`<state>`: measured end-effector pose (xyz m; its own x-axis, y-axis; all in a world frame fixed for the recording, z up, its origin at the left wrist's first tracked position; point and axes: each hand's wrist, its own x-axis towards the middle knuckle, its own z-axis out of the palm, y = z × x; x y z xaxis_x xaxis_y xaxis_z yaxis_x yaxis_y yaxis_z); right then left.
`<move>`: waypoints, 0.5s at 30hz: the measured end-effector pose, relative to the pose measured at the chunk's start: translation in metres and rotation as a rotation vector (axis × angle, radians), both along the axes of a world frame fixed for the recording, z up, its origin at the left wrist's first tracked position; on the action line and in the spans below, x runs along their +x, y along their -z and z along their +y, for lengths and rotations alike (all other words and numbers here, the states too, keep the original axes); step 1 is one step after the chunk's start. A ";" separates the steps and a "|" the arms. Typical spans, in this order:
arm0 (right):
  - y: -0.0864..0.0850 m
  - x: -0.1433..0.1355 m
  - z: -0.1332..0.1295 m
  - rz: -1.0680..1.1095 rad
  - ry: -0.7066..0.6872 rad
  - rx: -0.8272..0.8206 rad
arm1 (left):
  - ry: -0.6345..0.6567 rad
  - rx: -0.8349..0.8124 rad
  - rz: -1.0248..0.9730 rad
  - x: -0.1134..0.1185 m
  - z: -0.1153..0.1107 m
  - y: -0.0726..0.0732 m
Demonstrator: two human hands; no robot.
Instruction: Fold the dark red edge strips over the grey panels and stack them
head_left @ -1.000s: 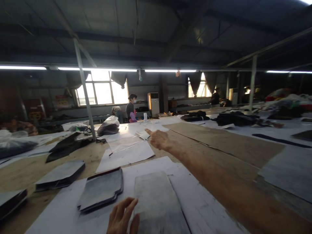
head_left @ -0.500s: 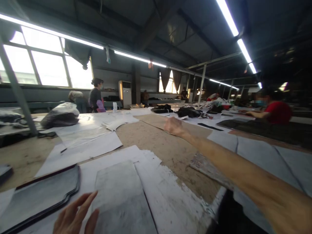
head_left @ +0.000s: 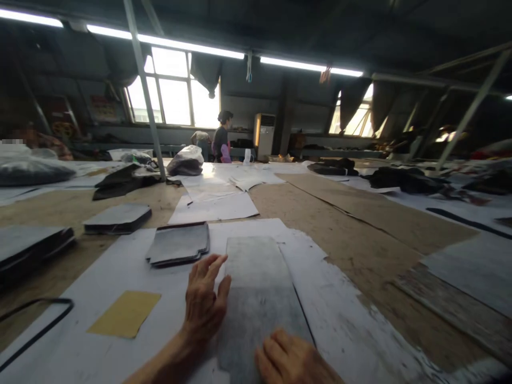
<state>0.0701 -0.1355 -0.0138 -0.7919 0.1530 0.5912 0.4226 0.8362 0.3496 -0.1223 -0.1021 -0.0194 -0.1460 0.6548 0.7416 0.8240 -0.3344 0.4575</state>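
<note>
A long grey panel (head_left: 256, 272) with a dark right edge lies flat on white paper in front of me. My left hand (head_left: 206, 296) is at its left edge, fingers spread and holding nothing. Over the panel's near right part, my right hand (head_left: 294, 357) is closed, its fingers curled together and pointing down. Whatever those fingers may hold is hidden beneath them. A stack of grey pieces with dark edges (head_left: 180, 242) lies just beyond my left hand.
Further left lie more stacked grey pieces (head_left: 118, 218), a yellow sheet (head_left: 125, 313) and a black looped strip (head_left: 40, 320). Brown board (head_left: 372, 208) extends to the right. Dark cloth bundles (head_left: 404, 180) and a metal post (head_left: 146, 96) stand farther off. A person (head_left: 223, 137) is across the table.
My right hand has come back from its far reach over the brown board to the grey panel. The view has turned left. My left hand stays by the panel's left edge.
</note>
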 end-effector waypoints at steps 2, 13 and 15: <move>-0.002 -0.003 -0.004 -0.029 -0.001 -0.028 | -0.022 -0.022 -0.062 -0.003 0.002 -0.005; -0.012 0.004 -0.011 -0.020 0.061 -0.365 | 0.006 -0.016 -0.085 -0.063 -0.006 -0.038; -0.019 0.009 -0.009 0.140 0.148 -0.564 | 0.108 -0.034 -0.015 -0.063 -0.011 -0.037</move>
